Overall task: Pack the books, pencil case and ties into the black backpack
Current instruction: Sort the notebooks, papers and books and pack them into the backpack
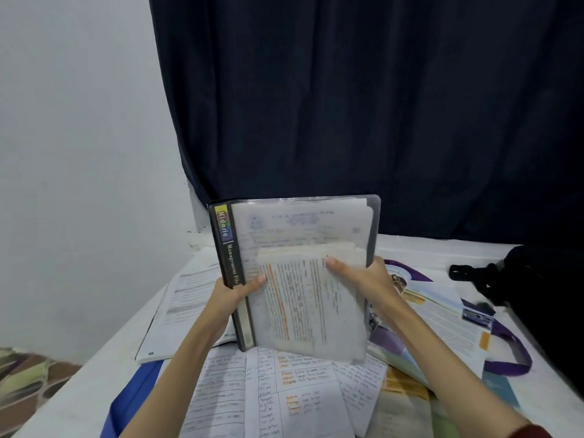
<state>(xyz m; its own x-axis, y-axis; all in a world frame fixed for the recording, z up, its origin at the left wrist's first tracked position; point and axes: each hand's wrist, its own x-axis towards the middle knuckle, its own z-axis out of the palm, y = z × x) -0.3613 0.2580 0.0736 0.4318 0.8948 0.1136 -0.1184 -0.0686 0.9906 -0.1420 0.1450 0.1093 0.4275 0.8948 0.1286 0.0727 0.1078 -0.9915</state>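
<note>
File (297, 248) upright (spine leftward), gripped by both hands.

At frame centre, the clear glossy plastic file folder with a dark spine (297, 273) holds matt printed paper. The black cloth backpack (543, 305) at right looks matt. The open textbook with shiny coated pages (442, 314) lies by matt handwritten paper sheets (284, 393).

A white wall (79, 153) fills the left. A big dark blue curtain (379, 105) hangs at the upper right. A white table (94, 368) sits below.
</note>
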